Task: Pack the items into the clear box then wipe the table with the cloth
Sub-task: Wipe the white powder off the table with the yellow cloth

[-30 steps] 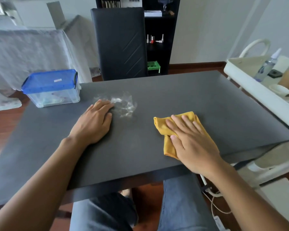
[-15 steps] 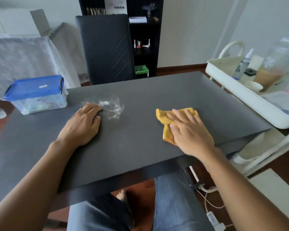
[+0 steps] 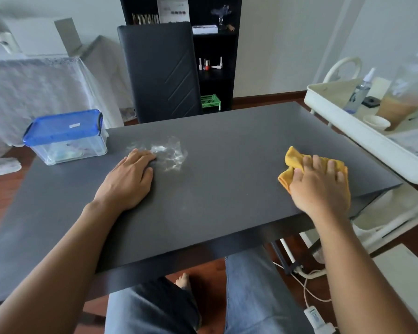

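The clear box (image 3: 68, 147) with its blue lid closed stands at the table's far left corner, items faintly visible inside. My right hand (image 3: 319, 184) presses flat on the yellow cloth (image 3: 293, 162) near the right edge of the dark table (image 3: 227, 189). My left hand (image 3: 128, 179) lies palm down on the table's middle left, its fingertips touching a crumpled clear plastic wrap (image 3: 169, 155).
A black chair (image 3: 161, 71) stands behind the table's far edge. A white cart tray (image 3: 362, 136) with a spray bottle, a cup and a drink sits close to the right edge. A cloth-covered table is at the far left.
My right hand has slid the yellow cloth to the right, from the table's middle toward its right edge. My left hand has stayed at the plastic wrap.
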